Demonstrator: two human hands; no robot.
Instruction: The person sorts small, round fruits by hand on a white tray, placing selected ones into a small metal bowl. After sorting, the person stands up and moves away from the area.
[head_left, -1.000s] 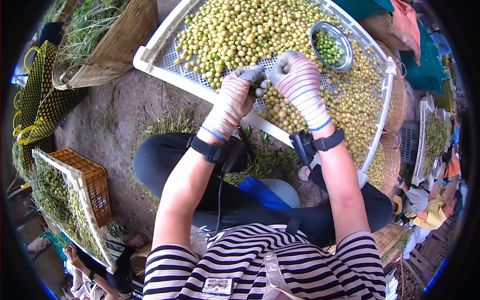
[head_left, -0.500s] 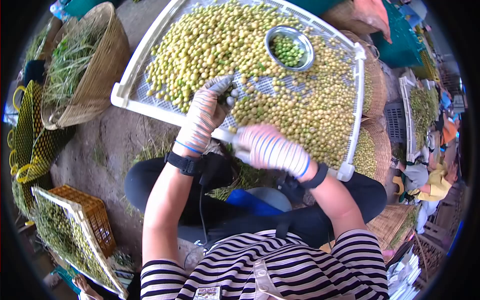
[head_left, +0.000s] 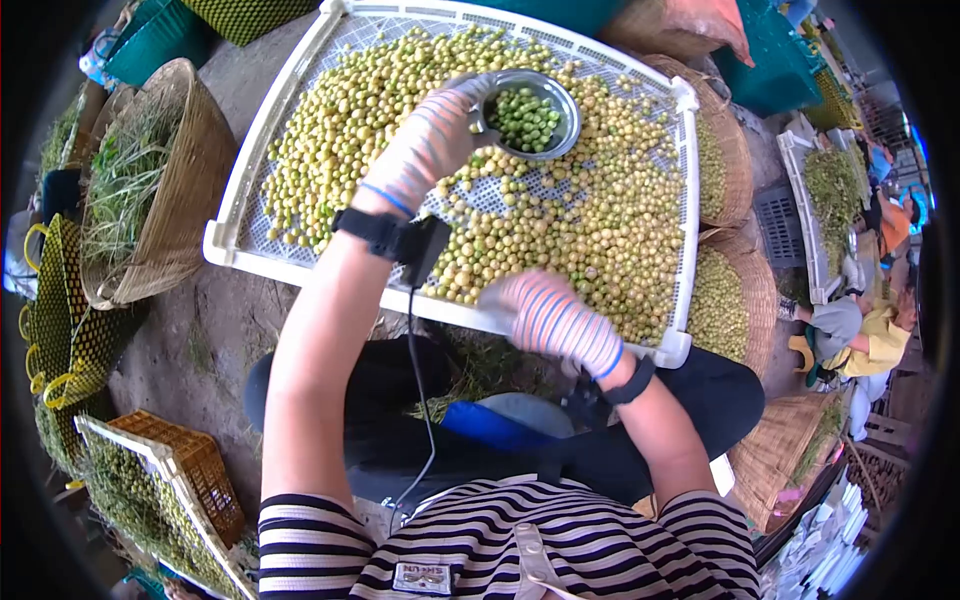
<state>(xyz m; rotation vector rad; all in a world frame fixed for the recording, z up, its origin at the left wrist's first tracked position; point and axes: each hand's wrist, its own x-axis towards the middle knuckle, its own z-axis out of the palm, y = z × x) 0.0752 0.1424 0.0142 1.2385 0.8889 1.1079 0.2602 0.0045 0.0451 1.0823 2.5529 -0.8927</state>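
Observation:
My left hand, in a striped glove, reaches over the tray and grips the left rim of a small metal bowl. Green round fruits lie inside this bowl. Around it, many small yellow-green round fruits are spread over a white mesh tray. My right hand, gloved the same way, hovers by the tray's front edge. Motion smears its fingers, so whether they hold anything does not show.
Woven baskets stand left and right of the tray; the left one holds green stalks. An orange crate with a tilted fruit tray is at lower left. Another person sits at far right.
My left hand has moved forward from the tray's near part to the bowl, which has shifted slightly towards me. My right hand stays near the front edge. The whole view has shifted a little.

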